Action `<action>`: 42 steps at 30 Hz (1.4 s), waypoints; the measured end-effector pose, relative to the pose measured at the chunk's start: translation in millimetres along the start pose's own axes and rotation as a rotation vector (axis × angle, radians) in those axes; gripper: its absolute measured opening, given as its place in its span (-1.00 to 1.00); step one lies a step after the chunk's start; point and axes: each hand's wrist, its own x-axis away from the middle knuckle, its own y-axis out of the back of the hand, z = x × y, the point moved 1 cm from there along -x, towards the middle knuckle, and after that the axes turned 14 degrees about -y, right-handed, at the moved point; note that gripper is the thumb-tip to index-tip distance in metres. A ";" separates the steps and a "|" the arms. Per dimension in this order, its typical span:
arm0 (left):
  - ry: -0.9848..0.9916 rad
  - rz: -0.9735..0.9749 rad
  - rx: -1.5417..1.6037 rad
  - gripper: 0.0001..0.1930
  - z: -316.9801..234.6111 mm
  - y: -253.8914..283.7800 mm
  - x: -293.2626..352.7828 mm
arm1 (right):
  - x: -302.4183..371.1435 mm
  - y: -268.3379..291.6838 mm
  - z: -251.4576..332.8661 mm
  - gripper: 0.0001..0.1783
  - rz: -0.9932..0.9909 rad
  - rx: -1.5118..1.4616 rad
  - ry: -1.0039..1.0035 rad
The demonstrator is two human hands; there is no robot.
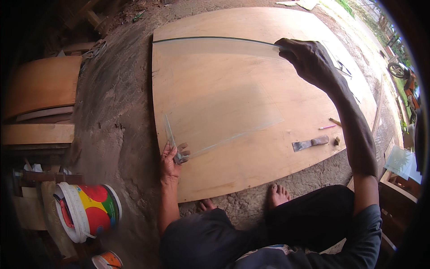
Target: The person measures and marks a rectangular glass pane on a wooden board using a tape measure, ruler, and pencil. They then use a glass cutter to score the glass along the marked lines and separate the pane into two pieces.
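Observation:
A clear glass pane (228, 105) lies over a wide plywood board (233, 179) on the ground. Its long dark far edge runs to my right hand (304, 56), whose fingers are closed on the glass at the far right. At the near left, my left hand (171, 161) has thumb and fingers around a glass corner. Whether the edges at my two hands belong to one pane or two, I cannot tell. Nearer to me, on the board's right, lie a scraper (310, 143) with a wooden handle, a pink pencil (328, 127), a yellow stick (335, 121) and a small brown block (337, 141).
A paint bucket (96, 208) and a smaller orange tub (107, 260) stand at the lower left. Wooden panels (45, 85) are stacked farther left. Glass pieces (401, 161) rest on a wooden frame at the right. My bare feet (278, 195) are by the board's near edge.

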 end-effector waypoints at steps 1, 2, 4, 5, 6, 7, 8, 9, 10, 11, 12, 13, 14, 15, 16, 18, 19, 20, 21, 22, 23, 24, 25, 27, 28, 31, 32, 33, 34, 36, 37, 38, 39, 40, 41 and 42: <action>0.020 0.017 0.017 -0.51 3.4 -1.3 -2.2 | -0.7 -5.5 -0.5 -0.76 -0.005 -0.001 0.041; 0.050 0.002 0.018 -0.51 8.0 -2.5 -3.9 | -2.6 -11.0 -1.1 -0.76 0.004 0.000 0.067; 0.056 -0.020 0.006 -0.50 13.1 -3.0 -4.4 | -0.3 -21.7 0.9 -0.74 0.032 0.034 0.082; 0.065 -0.028 0.025 -0.50 14.0 -2.8 -4.9 | 0.9 -28.3 2.8 -0.72 0.055 0.053 0.077; 0.071 -0.027 0.041 -0.50 15.1 -3.0 -5.5 | 2.2 -34.7 5.6 -0.74 0.054 0.063 0.099; 0.076 -0.027 0.054 -0.50 16.5 -3.5 -5.2 | 4.4 -40.9 7.8 -0.75 0.057 0.079 0.111; 0.081 -0.031 0.050 -0.50 17.2 -3.8 -5.0 | 6.3 -46.5 9.6 -0.76 0.057 0.100 0.121; 0.082 -0.039 0.040 -0.50 17.7 -4.2 -4.7 | 8.7 -53.1 12.2 -0.76 0.044 0.089 0.165; 0.085 -0.044 0.030 -0.50 17.9 -4.6 -4.7 | 11.8 -59.9 14.0 -0.71 0.064 0.116 0.169; 0.098 -0.050 0.023 -0.49 18.0 -5.0 -4.7 | 14.4 -66.8 16.3 -0.56 0.056 0.101 0.225; 0.114 -0.057 0.014 -0.49 18.1 -5.3 -4.5 | 17.1 -74.2 17.9 -0.39 0.052 0.087 0.272; 0.130 -0.061 0.006 -0.49 17.9 -5.5 -4.9 | 20.6 -81.2 19.4 -0.30 0.082 0.099 0.267; 0.120 -0.080 -0.024 -0.49 17.6 -5.1 -5.5 | 24.7 -86.4 20.0 -0.32 0.109 0.088 0.281; 0.111 -0.100 -0.054 -0.49 17.2 -4.6 -6.3 | 27.8 -92.6 21.7 -0.31 0.088 0.096 0.324; 0.101 -0.120 -0.084 -0.49 16.7 -3.6 -7.2 | 30.0 -98.5 23.5 -0.30 0.069 0.099 0.368; 0.074 -0.178 -0.181 -0.46 15.0 -0.3 -8.6 | 33.2 -106.6 24.9 -0.31 0.105 0.110 0.380; 0.062 -0.208 -0.229 -0.45 14.4 1.7 -8.9 | 34.7 -110.6 26.2 -0.31 0.125 0.115 0.387; 0.061 -0.216 -0.247 -0.46 14.5 3.3 -9.6 | 36.7 -114.7 28.1 -0.31 0.139 0.121 0.394; 0.061 -0.222 -0.266 -0.46 14.9 4.9 -10.5 | 39.1 -118.4 29.9 -0.31 0.152 0.129 0.398; 0.083 -0.238 -0.293 -0.47 15.7 6.5 -11.8 | 41.0 -121.9 31.5 -0.32 0.167 0.132 0.394; 0.059 -0.210 -0.353 -0.49 15.7 8.2 -13.1 | 42.6 -126.6 33.7 -0.36 0.179 0.121 0.402; 0.056 -0.193 -0.420 -0.51 15.7 9.9 -14.8 | 45.0 -130.4 35.5 -0.37 0.192 0.123 0.409; 0.053 -0.175 -0.488 -0.53 16.0 11.1 -16.7 | 47.9 -134.5 37.3 -0.38 0.208 0.122 0.407; 0.025 -0.208 -0.651 -0.56 16.5 11.5 -21.4 | 50.9 -141.9 39.6 -0.40 0.222 0.103 0.422; 0.016 -0.212 -0.696 -0.57 15.4 11.4 -21.7 | 51.4 -145.4 40.6 -0.39 0.219 0.098 0.441; 0.033 -0.220 -0.777 -0.59 9.3 7.0 -19.5 | 53.9 -153.3 43.1 -0.35 0.233 0.103 0.476; 0.021 -0.193 -0.832 -0.60 7.6 3.8 -18.4 | 54.3 -155.7 43.9 -0.35 0.242 0.103 0.480; 0.035 -0.190 -0.907 -0.60 6.1 0.8 -18.3 | 53.9 -158.2 44.8 -0.35 0.249 0.102 0.484; 0.023 -0.170 -0.976 -0.61 4.4 -1.9 -18.2 | 53.7 -160.7 45.8 -0.34 0.257 0.101 0.486; 0.025 -0.134 -1.152 -0.60 1.3 -2.8 -17.6 | 54.1 -165.6 47.8 -0.40 0.215 0.078 0.470; 0.011 -0.108 -1.236 -0.60 0.4 -1.6 -17.9 | 54.2 -167.6 48.2 -0.42 0.192 0.067 0.464; 0.004 -0.152 -1.146 -0.61 1.1 0.6 -18.3 | 54.8 -169.7 48.0 -0.41 0.200 0.075 0.458; -0.002 -0.195 -1.056 -0.62 3.0 3.6 -18.6 | 55.7 -172.0 47.6 -0.41 0.208 0.083 0.452; 0.027 -0.247 -0.966 -0.62 6.3 7.0 -18.6 | 56.8 -173.9 46.9 -0.40 0.216 0.090 0.445; -0.046 -0.263 -0.896 -0.63 9.7 9.5 -19.1 | 57.8 -176.0 45.5 -0.40 0.276 0.123 0.433; -0.083 -0.288 -0.825 -0.64 13.6 12.0 -19.0 | 59.1 -177.6 43.8 -0.39 0.337 0.155 0.421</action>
